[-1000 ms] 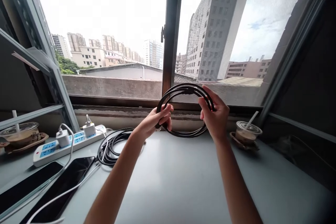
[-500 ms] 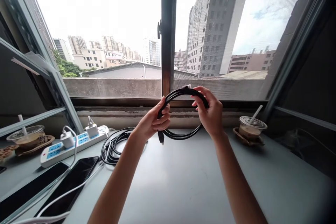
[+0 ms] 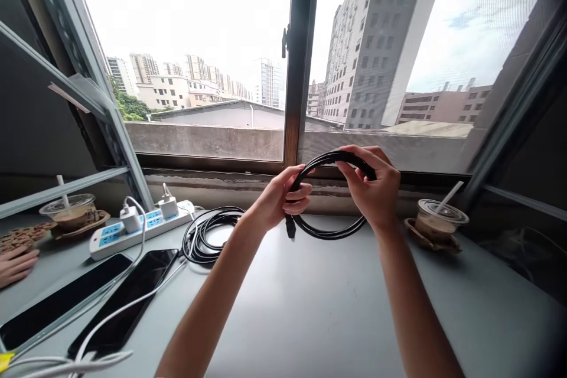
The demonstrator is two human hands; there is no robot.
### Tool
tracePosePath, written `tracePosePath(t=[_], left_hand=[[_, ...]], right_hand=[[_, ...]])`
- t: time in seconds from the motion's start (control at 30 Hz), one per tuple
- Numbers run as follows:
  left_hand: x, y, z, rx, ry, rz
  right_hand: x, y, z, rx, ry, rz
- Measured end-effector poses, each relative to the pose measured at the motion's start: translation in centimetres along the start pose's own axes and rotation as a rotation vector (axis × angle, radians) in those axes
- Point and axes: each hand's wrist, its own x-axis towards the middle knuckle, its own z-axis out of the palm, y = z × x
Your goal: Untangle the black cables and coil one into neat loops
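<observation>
A black cable [image 3: 330, 235] is wound into a loop and held up above the table in front of the window. My left hand [image 3: 290, 195] is closed round the loop's left side, and a black connector end hangs just below those fingers. At the upper right of the loop, my right hand [image 3: 372, 180] pinches the strands between thumb and fingers. The cable's other end does not show, as my right hand covers part of the coil. A second coiled black cable [image 3: 208, 257] lies on the table left of my left forearm.
A white power strip [image 3: 142, 229] with two plugged-in chargers stands at the left. Two dark phones [image 3: 128, 295] and white cords lie before it. Lidded drink cups stand at the left [image 3: 68, 211] and right [image 3: 440, 221]. Another person's hand [image 3: 18, 266] rests at the far left edge.
The view has swung slightly left, so everything sits further right. My right hand now covers the light connector tip that showed beside it. Another person's hand has come into view at the far left.
</observation>
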Motion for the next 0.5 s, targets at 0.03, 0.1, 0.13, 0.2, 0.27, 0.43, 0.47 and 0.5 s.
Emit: tracePosePath(t=[0.03,0.1,0.13,0.2,0.27,0.43,0.47,0.5], left_hand=[[0.1,-0.2,0.1,0.017,0.004,0.026],[0.2,-0.5,0.3,0.071,0.039,0.092],[0.2,-0.7,0.4,0.102,0.069,0.124],[0.2,-0.8,0.8,0.171,0.137,0.165],[-0.1,-0.7,1.1,0.24,0.205,0.196],[-0.9,0.1,1.1,0.44,0.27,0.288],[-1.0,0.3,1.0,0.47,0.284,0.296],[-1.2,0.5,0.9,0.49,0.3,0.294]], right_hand=[[0.0,0.1,-0.1,-0.028,0.005,-0.014],[0.0,0.4,-0.1,-0.063,0.005,-0.039],[0.0,0.5,-0.1,-0.069,-0.004,-0.049],[0.0,0.6,-0.1,-0.056,-0.037,-0.052],[0.0,0.5,-0.1,-0.011,-0.078,-0.029],[0.0,-0.5,-0.9,0.256,-0.25,0.117],[-0.1,-0.8,-1.1,0.323,-0.297,0.179],[-0.1,-1.0,-1.2,0.388,-0.341,0.245]])
